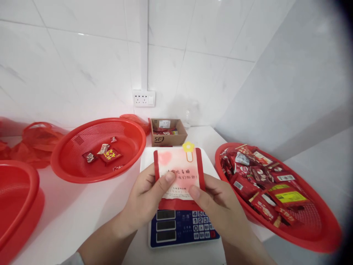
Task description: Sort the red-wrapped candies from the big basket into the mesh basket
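A red pouch with a pale printed card face (179, 165) is held up in the middle of the head view, a yellow flower paper clip (188, 151) at its top right. My left hand (150, 195) pinches the pouch's left edge, thumb on the front. On the right edge, my right hand (216, 198) grips it the same way. Both hands' other fingers are partly hidden behind it. Below and behind the pouch is a digital scale (184, 230) with a blue keypad panel and a white plate.
A red basket (66, 167) with a few wrapped snacks stands left of the scale, another red basket (325, 228) full of packets at right. A cardboard box (171, 140) sits behind the scale. Red plastic bags (41, 140) and a third basket (16, 206) lie far left.
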A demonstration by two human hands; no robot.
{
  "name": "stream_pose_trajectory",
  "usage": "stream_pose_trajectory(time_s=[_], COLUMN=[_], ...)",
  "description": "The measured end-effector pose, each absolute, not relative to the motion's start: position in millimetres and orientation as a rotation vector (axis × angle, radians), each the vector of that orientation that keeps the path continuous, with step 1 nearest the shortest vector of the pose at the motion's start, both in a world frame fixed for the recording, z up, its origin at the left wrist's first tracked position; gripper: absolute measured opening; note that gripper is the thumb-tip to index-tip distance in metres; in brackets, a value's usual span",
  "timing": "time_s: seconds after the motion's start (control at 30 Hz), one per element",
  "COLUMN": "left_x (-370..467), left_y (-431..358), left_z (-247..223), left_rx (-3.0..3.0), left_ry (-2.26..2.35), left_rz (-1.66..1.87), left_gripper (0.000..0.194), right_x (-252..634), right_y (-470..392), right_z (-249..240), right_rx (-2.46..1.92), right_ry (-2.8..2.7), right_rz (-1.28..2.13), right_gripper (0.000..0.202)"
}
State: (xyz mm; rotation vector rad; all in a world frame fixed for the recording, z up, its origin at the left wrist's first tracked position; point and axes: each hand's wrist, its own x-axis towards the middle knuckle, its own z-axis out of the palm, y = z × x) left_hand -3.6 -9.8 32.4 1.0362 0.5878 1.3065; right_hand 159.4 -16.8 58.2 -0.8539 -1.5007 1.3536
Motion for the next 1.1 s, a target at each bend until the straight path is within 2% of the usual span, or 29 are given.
stream_pose_trajectory(time_s=[0.2,0.37,0.67,1.1], left_x=[-2.3,-5.3,-5.5,-8.7], left_y=[-9.6,-12.0,-11.7,-14.6], left_z=[32.0,40.4,39.8,47.5], left_rx=[1.083,1.214,1.259,1.333], left_ry=[0.558,0.478,0.481,0.399], left_rz=[1.25,1.106,1.127,1.014], left_gripper=[0.031,0.024,0.025,0.026], right_x=[160.1,159.4,163.5,164.2], right_y=[-20.4,-21.6,-19.9,-23.5], right_z=[58.9,59.0,57.1,56.2], right_rx=[-0.963,-0.959,-0.886,-0.743], right_ry=[-1.411,-1.346,-1.617,-1.708], right_rz=[1.295,1.284,1.197,1.075], right_gripper=[0.023,0.023,0.022,0.037])
